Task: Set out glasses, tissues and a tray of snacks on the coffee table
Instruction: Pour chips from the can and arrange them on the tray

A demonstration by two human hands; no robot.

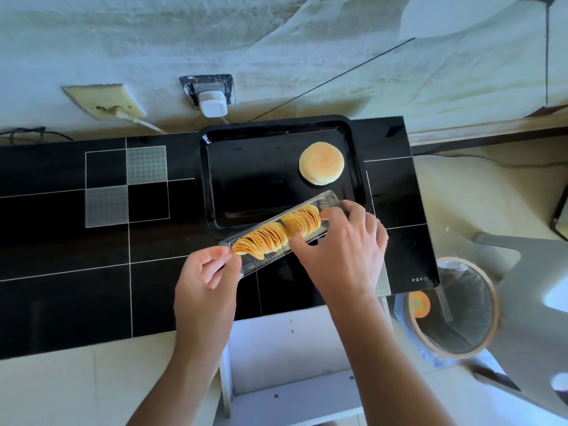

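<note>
A long clear plastic insert (270,259) full of stacked orange crisps (261,239) lies slanted over the near edge of a black tray (246,186). My left hand (209,272) pinches the insert's near left end. My right hand (344,244) reaches over its right half, thumb and fingers curled around the right-hand stack of crisps (304,221). One round pale bun (321,163) sits in the tray's far right corner. No glasses or tissues show.
The tray rests on a glossy black table (61,241) with white grid lines, set against a wall with a socket and white plug (212,103). A lined waste bin (455,305) stands right of the table. A white shelf unit (292,364) is below the table edge.
</note>
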